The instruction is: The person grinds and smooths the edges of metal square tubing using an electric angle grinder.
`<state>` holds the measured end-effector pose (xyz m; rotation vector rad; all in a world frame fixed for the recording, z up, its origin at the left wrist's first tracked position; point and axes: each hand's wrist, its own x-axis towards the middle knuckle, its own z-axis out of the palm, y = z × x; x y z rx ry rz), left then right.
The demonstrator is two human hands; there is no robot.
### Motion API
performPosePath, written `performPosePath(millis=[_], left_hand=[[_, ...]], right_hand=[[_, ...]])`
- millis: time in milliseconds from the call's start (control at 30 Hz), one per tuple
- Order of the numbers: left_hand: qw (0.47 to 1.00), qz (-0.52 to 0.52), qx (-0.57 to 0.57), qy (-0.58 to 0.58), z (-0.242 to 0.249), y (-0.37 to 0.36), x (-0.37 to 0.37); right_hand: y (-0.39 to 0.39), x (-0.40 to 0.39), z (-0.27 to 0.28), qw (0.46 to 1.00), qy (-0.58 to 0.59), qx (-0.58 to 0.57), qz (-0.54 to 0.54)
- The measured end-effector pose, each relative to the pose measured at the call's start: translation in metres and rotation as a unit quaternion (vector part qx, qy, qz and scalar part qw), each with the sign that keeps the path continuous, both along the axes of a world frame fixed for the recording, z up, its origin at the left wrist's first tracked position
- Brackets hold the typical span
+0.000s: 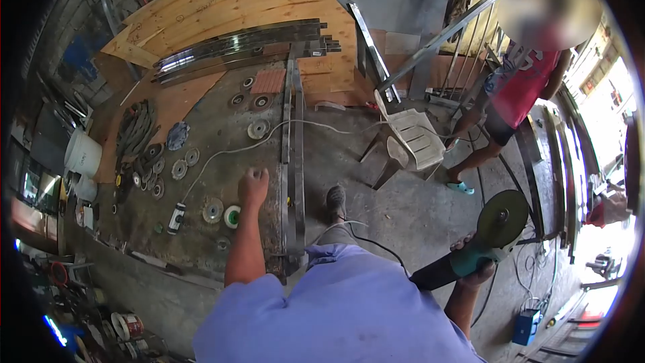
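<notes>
My right hand (pixel 480 274) is wrapped around a teal and black angle grinder (pixel 465 262), held up at my right side. A large disc (pixel 504 219) on the grinder faces up toward me. My left hand (pixel 254 188) is over the right part of the worktable (pixel 232 134), its fingers curled closed; whether anything is in them is hidden. Just below that hand lies a disc with a green centre (pixel 232 216), and beside it a metallic disc (pixel 213 210). A small black and white tool (pixel 177 218) with a pale cord lies farther left on the table.
Several discs (pixel 179 169) and a dark coiled bundle (pixel 136 128) lie on the table. Metal tubes (pixel 238 47) are stacked at its far end. A white plastic chair (pixel 415 138) stands ahead right, near a person in a red top (pixel 527 87). Cables (pixel 379 249) cross the floor.
</notes>
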<state>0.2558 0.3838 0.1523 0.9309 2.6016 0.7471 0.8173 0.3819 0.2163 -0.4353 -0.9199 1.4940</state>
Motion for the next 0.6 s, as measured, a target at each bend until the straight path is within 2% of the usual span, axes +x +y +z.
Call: performPosePath(millis=[133,200,267,333,467,533,600], left_hand=[[0.978,-0.013,0.204,0.028,0.025,0.135,-0.058],[0.969,-0.009,0.24,-0.048,0.031,0.223,-0.107],[0.971,0.028,0.215,0.1,0.043,0.307,-0.139],[0.975,0.052,0.206,0.061,0.054,0.381,-0.176],[0.967,0.14,0.208,0.034,0.04,0.522,-0.259],[0.964,0.198,0.176,0.007,0.039,0.571,-0.284],[0.957,0.217,0.191,-0.025,0.031,0.607,-0.306]], right_hand=[[0.061,-0.027,0.002,0.999,-0.03,-0.011,-0.006],[0.099,-0.046,0.002,0.999,-0.049,-0.016,0.003],[0.138,-0.07,0.006,0.998,-0.058,-0.017,0.021],[0.178,-0.101,0.017,0.997,-0.056,-0.015,0.048],[0.247,-0.149,0.03,0.995,-0.064,-0.05,0.061],[0.274,-0.167,0.029,0.993,-0.092,-0.047,0.057],[0.294,-0.182,0.027,0.992,-0.096,-0.07,0.042]])
